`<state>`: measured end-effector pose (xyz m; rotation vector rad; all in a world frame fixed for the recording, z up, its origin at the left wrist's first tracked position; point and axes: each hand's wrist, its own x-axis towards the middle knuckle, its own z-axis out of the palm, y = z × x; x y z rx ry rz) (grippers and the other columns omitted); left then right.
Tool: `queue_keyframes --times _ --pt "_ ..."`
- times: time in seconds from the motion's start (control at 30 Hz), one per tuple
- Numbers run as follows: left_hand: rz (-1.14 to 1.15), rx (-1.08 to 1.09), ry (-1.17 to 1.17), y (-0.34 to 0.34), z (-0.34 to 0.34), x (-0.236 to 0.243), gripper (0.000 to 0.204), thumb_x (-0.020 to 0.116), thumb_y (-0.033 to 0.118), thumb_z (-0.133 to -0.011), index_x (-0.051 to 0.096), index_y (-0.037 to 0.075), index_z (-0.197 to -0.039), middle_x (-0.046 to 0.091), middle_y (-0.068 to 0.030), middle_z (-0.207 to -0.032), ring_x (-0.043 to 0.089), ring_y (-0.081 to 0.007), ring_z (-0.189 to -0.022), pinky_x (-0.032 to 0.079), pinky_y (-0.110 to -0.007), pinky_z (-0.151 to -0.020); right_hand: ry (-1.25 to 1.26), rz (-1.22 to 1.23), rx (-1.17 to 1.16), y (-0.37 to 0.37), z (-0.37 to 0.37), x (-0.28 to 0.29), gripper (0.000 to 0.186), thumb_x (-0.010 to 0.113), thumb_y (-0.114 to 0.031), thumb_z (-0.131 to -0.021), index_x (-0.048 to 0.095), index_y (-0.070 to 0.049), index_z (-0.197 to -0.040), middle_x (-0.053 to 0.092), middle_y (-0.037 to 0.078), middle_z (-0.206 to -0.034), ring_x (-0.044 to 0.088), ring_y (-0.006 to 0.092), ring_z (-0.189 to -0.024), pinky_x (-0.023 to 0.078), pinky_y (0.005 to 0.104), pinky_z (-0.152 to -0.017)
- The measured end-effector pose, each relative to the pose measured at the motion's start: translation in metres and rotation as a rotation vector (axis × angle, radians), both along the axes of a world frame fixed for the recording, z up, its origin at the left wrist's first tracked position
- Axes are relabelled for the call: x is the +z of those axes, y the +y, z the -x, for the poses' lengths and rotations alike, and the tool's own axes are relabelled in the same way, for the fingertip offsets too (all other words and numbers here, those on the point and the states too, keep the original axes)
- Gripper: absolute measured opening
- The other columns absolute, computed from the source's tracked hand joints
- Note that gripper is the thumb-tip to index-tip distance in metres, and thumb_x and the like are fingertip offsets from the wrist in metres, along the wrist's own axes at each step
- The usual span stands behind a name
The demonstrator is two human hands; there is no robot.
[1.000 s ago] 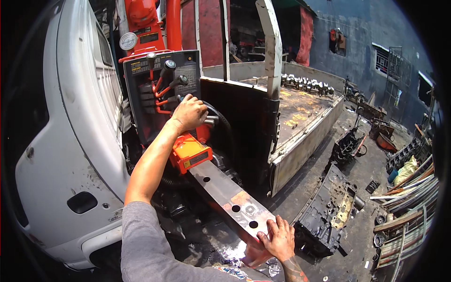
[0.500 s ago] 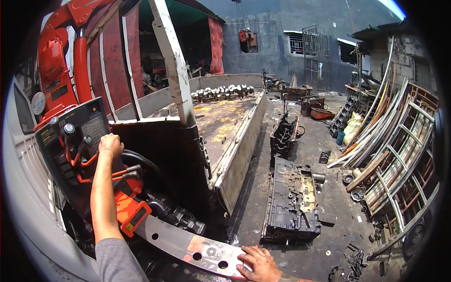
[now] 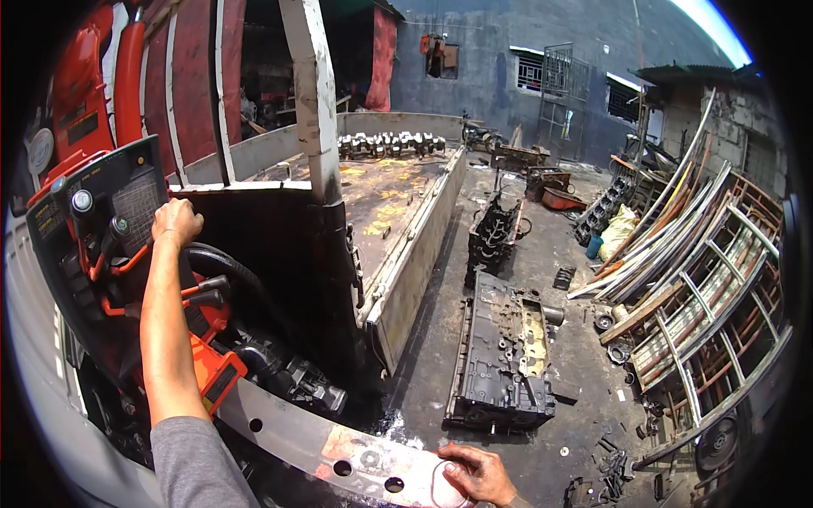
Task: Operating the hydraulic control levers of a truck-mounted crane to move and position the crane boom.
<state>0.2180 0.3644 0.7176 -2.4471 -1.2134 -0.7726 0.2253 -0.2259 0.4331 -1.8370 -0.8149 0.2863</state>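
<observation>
My left hand [image 3: 177, 222] is closed around a control lever at the right edge of a dark control panel [image 3: 135, 203]; its fingers hide the lever's end. Other levers with round black knobs [image 3: 82, 201] stand left of that hand. Below, an orange block [image 3: 222, 378] adjoins a long grey metal beam [image 3: 296, 436] with round holes and worn reddish paint. My right hand [image 3: 481, 474] rests open on the beam's right end, fingers loosely bent over its top, gripping nothing.
Beyond the panel, a truck bed [image 3: 398, 190] carries metal crankshafts [image 3: 391, 145]. An engine block [image 3: 500, 356] lies on the ground to the right, with another block [image 3: 494, 229] behind it. Metal frames [image 3: 711, 296], long pipes [image 3: 656, 229] and loose parts [image 3: 605, 470] line the right side.
The whole view has shifted, so the scene sits further left and higher. My left hand stays on the lever. My right hand stays on the beam end, its fingers slightly more bent.
</observation>
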Motion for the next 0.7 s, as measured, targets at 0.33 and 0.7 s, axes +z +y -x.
queue_keyframes --times 0.33,0.7 --pt "0.049 0.033 -0.012 -0.006 0.002 0.002 0.032 0.063 0.027 -0.084 0.077 0.005 -0.103 0.071 -0.0216 -0.113 0.068 -0.0378 -0.109 0.052 -0.047 -0.099 -0.13 -0.027 -0.154 0.003 0.006 -0.004 0.019 0.07 -0.01 -0.09 0.073 -0.002 -0.106 0.073 0.017 -0.104 0.072 0.0306 -0.104 0.057 0.036 -0.087" --pt "0.057 0.0 -0.039 -0.004 0.001 0.003 0.035 0.065 0.028 -0.084 0.075 0.005 -0.109 0.07 -0.0211 -0.117 0.066 -0.0388 -0.112 0.051 -0.048 -0.1 -0.381 0.097 -0.127 0.004 0.023 -0.004 0.022 0.072 -0.012 -0.086 0.073 -0.003 -0.106 0.071 0.015 -0.113 0.069 0.033 -0.105 0.055 0.0397 -0.091"
